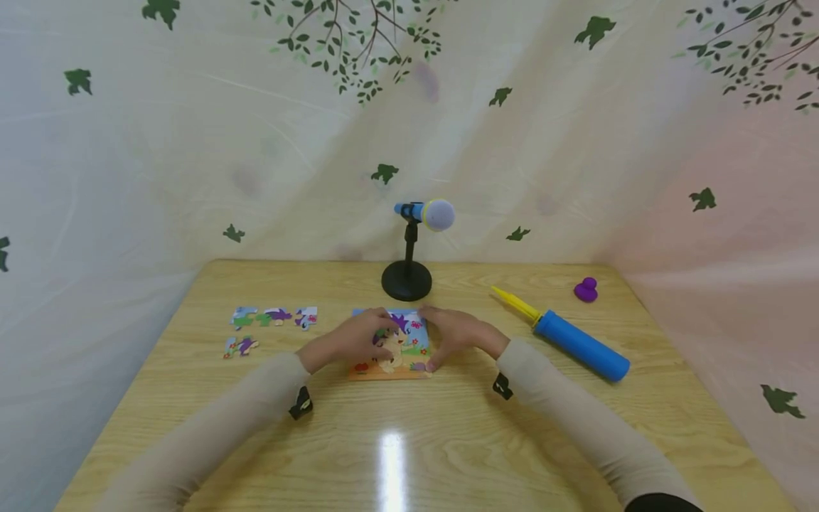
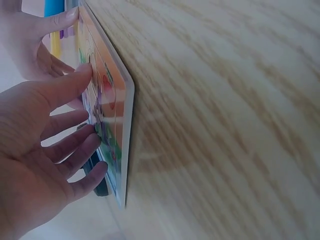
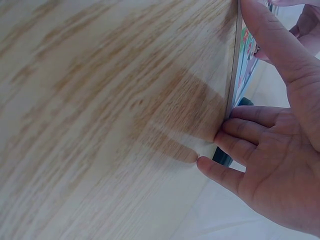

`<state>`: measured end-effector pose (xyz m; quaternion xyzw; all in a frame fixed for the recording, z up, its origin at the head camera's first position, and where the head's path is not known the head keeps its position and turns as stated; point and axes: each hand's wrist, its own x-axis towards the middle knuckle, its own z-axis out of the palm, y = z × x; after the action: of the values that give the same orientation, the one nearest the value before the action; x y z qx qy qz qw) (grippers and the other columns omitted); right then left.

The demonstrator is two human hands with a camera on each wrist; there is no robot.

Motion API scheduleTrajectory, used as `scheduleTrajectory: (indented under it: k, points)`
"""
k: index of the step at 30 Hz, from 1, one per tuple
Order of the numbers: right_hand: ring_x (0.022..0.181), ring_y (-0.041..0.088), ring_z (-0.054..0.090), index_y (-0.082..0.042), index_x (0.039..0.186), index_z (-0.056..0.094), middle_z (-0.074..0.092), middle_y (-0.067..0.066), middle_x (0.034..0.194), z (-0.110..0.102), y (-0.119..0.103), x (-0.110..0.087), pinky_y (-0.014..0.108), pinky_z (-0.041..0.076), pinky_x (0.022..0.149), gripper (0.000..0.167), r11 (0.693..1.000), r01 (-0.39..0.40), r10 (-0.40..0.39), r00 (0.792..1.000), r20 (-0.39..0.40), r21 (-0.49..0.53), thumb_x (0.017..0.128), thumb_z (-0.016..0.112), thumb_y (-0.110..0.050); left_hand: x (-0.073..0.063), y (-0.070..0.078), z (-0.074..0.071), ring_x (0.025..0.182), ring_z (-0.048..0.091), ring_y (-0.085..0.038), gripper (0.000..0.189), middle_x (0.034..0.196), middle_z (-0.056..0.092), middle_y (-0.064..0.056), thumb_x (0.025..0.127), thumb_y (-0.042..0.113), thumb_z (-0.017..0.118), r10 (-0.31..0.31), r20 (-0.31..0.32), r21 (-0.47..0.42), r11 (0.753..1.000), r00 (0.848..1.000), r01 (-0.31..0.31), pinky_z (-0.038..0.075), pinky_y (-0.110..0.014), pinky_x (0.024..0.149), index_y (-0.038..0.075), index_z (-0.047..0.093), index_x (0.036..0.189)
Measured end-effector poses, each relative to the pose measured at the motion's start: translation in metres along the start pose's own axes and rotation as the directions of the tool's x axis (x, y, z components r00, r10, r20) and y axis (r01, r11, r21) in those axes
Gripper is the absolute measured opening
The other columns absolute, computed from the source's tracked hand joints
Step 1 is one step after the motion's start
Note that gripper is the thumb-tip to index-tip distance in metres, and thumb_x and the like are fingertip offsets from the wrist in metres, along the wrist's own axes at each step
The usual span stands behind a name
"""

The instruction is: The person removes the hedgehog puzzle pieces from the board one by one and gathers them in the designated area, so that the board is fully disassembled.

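A jigsaw puzzle board (image 1: 409,366) with a cartoon pony picture and an orange lower edge lies flat on the table. Over its left part is my left hand (image 1: 358,338), fingers loosely bent and spread. Its thumb touches the picture surface in the left wrist view, and the fingertips sit at or just above it (image 2: 55,135). My right hand (image 1: 457,331) stands at the board's right side. In the right wrist view its thumb and several fairly straight fingertips (image 3: 237,145) meet the board's edge and the tabletop. Part of the picture is hidden under the left hand.
Loose puzzle pieces (image 1: 278,316) lie left of the board, with another joined group (image 1: 240,346) nearer. Behind stands a toy microphone (image 1: 438,215) on a black stand (image 1: 407,281). A blue and yellow pump (image 1: 582,345) and a small purple object (image 1: 586,290) are on the right.
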<state>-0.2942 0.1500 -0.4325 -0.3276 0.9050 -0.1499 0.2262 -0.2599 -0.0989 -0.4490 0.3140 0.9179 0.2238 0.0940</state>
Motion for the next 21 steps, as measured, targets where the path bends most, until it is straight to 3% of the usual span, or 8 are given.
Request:
scheduleTrajectory:
  k: [21]
  points:
    - [0.153,0.038,0.029,0.002,0.158,0.028,0.024,0.023,0.166,-0.0002,0.0,0.0014,0.049,0.028,0.125,0.114,1.0,0.0,-0.001,1.0,0.006,0.011,0.073,0.092,-0.041,0.0072,0.0004,0.0037,0.105,0.058,-0.02,0.041,0.121,0.059,-0.009,0.086,0.024,0.083,-0.016,-0.024,0.019,1.0,1.0,0.016,0.052,-0.039,0.093,0.012,0.072,0.124]
